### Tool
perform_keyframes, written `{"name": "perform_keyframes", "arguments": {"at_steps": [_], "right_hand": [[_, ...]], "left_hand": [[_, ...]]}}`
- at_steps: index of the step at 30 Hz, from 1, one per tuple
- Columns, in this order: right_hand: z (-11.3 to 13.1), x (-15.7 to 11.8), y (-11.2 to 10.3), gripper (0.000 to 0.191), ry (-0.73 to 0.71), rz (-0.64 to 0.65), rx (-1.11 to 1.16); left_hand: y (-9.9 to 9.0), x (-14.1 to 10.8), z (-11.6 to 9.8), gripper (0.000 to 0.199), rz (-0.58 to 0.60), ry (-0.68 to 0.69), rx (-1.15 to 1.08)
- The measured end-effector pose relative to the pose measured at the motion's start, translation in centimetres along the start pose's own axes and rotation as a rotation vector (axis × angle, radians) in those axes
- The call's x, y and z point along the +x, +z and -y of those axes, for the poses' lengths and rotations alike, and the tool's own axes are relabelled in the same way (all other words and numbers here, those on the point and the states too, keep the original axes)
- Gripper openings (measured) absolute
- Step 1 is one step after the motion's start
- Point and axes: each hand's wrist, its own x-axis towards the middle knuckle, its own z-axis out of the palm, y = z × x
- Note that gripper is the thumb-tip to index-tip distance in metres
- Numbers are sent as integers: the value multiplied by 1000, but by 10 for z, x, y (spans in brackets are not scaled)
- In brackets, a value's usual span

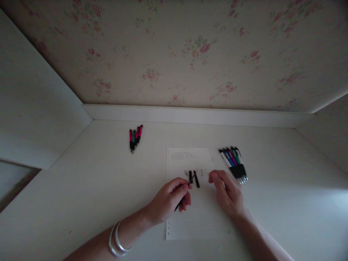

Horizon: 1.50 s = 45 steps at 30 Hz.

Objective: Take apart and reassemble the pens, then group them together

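Observation:
My left hand (174, 195) is closed on a slim dark pen refill (191, 179), held at a slant over the paper. A dark, tapered end of it shows below my fingers. Just beyond my left fingertips, two black pen barrel pieces (197, 179) lie on a sheet of lined paper (195, 224). Small silvery pen parts (186, 173) rest to their left, and a small pale part (202, 173) to their right. My right hand (228, 190) is curled shut at the paper's right edge, thumb against the forefinger. Whatever it may pinch is hidden.
Several pens with white, blue, purple and green barrels (233, 163) lie in a row beyond my right hand. At the back left is a group of pink and green pens (135, 138). The white table (95, 188) meets a flowered wall; handwriting marks the sheet's top.

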Motion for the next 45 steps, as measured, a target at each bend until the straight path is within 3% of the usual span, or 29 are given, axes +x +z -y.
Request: {"name": "perform_keyframes", "arguments": {"at_steps": [2,4,7,16,30,34,39,42,45], "right_hand": [[5,-2,-2,21,-162,62,58],[11,-2,-1,37,-316,154,65],[18,1,4,48,-372,249,36],[11,-2,5,28,-24,48,73],[10,-1,6,25,-30,53,109],[8,-3,7,25,52,45,129],[1,1,9,28,366,-177,231],[-8,7,6,29,464,-323,306],[-15,12,2,27,450,-267,166]], "left_hand": [[0,1,1,41,13,14,-2],[0,1,1,40,29,32,12],[1,0,2,38,38,55,53],[1,-1,3,40,30,25,77],[1,-1,1,33,30,16,77],[2,-2,1,35,26,9,71],[1,-3,0,38,15,-12,76],[0,-3,0,39,24,1,75],[-1,-3,2,41,25,9,66]]}}
